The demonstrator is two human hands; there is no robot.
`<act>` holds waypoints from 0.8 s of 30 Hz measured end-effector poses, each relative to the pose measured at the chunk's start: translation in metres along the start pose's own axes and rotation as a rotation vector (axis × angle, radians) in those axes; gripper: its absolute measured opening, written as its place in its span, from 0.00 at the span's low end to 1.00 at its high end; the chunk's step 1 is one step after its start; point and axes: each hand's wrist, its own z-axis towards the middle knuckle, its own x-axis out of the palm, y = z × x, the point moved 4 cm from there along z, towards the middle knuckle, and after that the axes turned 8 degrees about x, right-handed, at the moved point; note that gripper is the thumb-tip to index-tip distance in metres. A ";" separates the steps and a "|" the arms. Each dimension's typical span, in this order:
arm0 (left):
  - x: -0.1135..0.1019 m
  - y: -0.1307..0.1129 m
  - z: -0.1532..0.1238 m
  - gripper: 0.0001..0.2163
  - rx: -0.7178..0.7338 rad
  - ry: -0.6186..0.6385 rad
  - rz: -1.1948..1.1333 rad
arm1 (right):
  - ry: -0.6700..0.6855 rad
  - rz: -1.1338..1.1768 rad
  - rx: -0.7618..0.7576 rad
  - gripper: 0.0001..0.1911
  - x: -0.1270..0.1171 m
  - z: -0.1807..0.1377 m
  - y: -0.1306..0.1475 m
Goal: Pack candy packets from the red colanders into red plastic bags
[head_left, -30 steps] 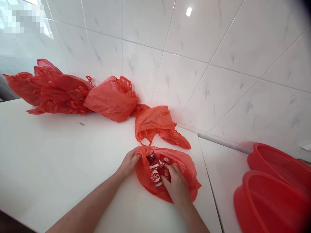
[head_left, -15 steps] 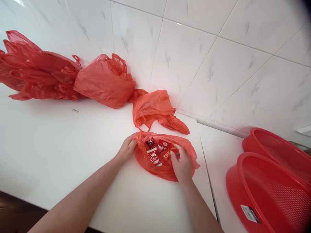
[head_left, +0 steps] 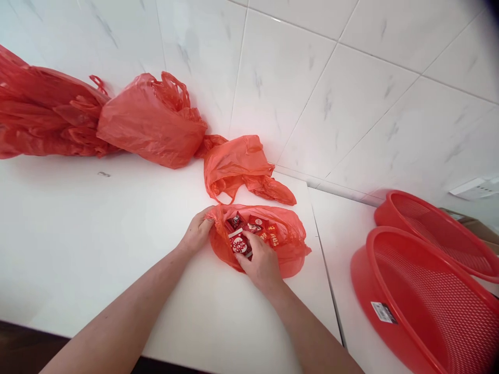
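A thin red plastic bag (head_left: 294, 226) lies opened on the white table, with several small red packets (head_left: 259, 224) inside. My left hand (head_left: 198, 231) is closed on the gathered left edge of this bag. Inside the mouth, my right hand (head_left: 262, 262) has its thumb and fingers around a red-and-white packet (head_left: 238, 243) with large white lettering. The thumb is at its lower edge and the fingers at its upper right. A dark red packet (head_left: 235, 220) lies just above it. Part of the contents is hidden under my right hand.
A crumpled red bag (head_left: 237, 161) lies just behind the opened one. A filled red bag (head_left: 152, 124) and a large heap of red bags (head_left: 42, 114) stand along the tiled wall. Two red mesh baskets (head_left: 374, 275) sit on the right, past a seam in the white tabletop (head_left: 117, 234).
My right hand has moved left within the bag, from the packets on the right side to the red-and-white one. My left hand keeps its hold. The camera view has shifted slightly.
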 end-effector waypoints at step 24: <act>-0.001 0.008 -0.002 0.22 -0.035 -0.018 -0.018 | -0.113 -0.249 0.308 0.22 -0.050 0.018 -0.045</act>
